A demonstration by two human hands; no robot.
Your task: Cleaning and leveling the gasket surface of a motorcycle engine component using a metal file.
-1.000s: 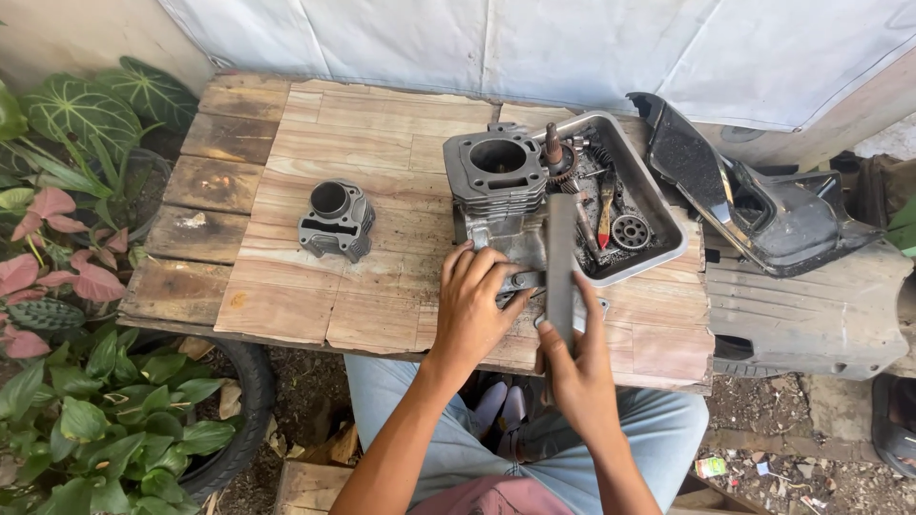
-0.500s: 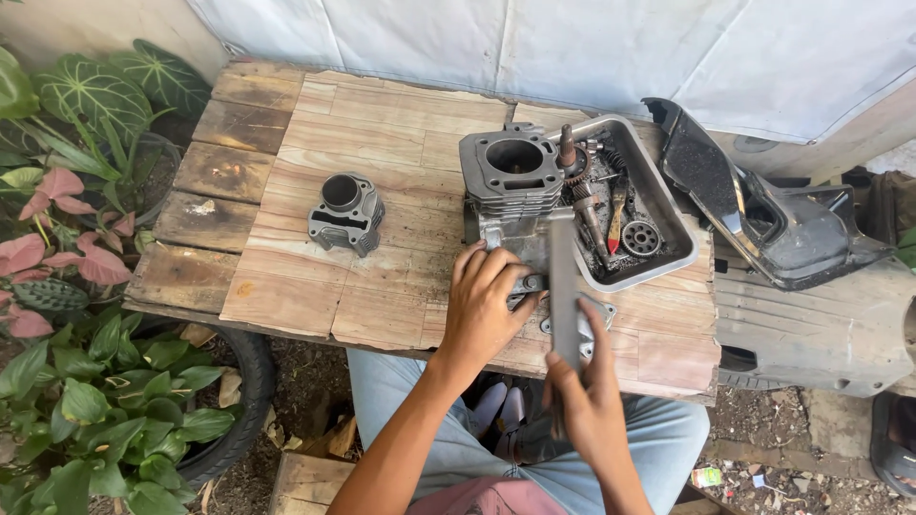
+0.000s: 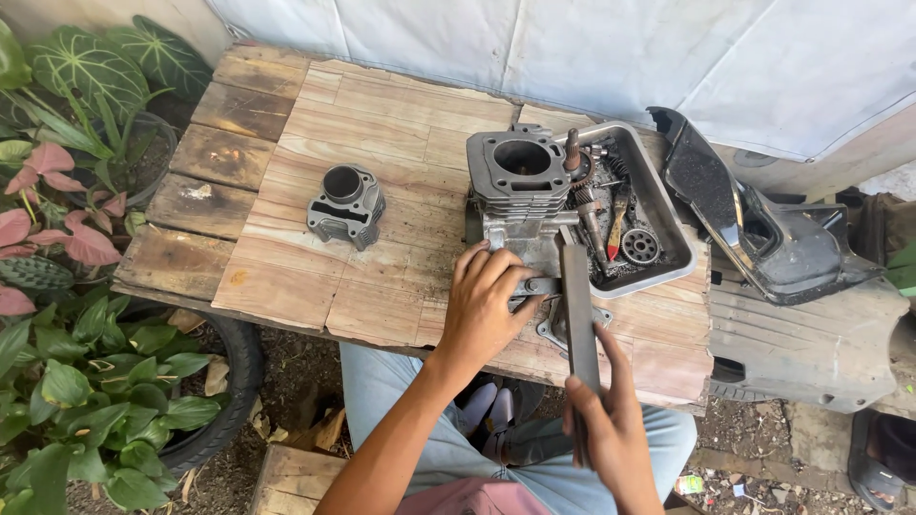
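A grey finned engine cylinder block stands on the wooden table, with its lower casing toward me. My left hand presses down on a small metal part at the base of the block. My right hand grips the lower end of a long flat dark metal bar, which points away from me toward the block. A smaller grey cylinder part sits alone to the left on the table.
A metal tray right of the block holds a sprocket, a shaft and other small parts. Dark plastic body panels lie off the table's right edge. Potted leafy plants crowd the left side. A white sheet hangs behind.
The view has shifted slightly. My right hand has slid a little lower on the bar; my left hand stays on the part at the block's base.
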